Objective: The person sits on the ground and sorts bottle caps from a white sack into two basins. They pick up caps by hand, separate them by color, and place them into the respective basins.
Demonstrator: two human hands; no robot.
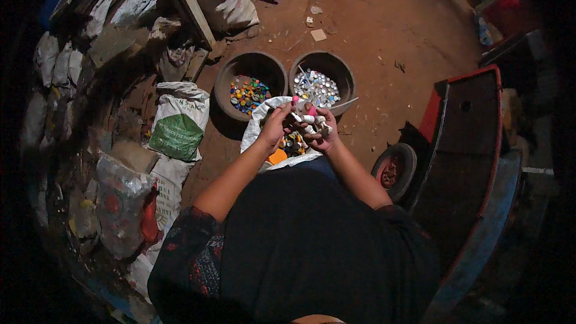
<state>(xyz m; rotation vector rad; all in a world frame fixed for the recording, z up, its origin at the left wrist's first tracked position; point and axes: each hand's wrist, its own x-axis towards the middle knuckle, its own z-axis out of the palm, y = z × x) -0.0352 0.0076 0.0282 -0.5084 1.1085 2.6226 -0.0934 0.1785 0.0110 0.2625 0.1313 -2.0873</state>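
Several small white and pink plastic caps (308, 119) rest in my right hand (325, 132), its fingers curled around them. Close beside it, my left hand (274, 128) has its fingertips at a small pink piece (295, 99); whether they pinch it I cannot tell. Both hands are above an open white woven sack (253, 127) holding mixed caps and an orange lid (277, 156). Beyond the sack stand two round dark tubs side by side: the left tub (219, 82) holds colourful caps, the right tub (350, 74) mostly white ones and a thin white stick.
Filled sacks, one a white and green woven sack (177, 121), crowd the left side. A wooden post (191, 4) leans at the upper left. On the right are a wheel (395, 172) and a red-edged cart body (468, 144). Scraps lie on the brown floor (369, 22).
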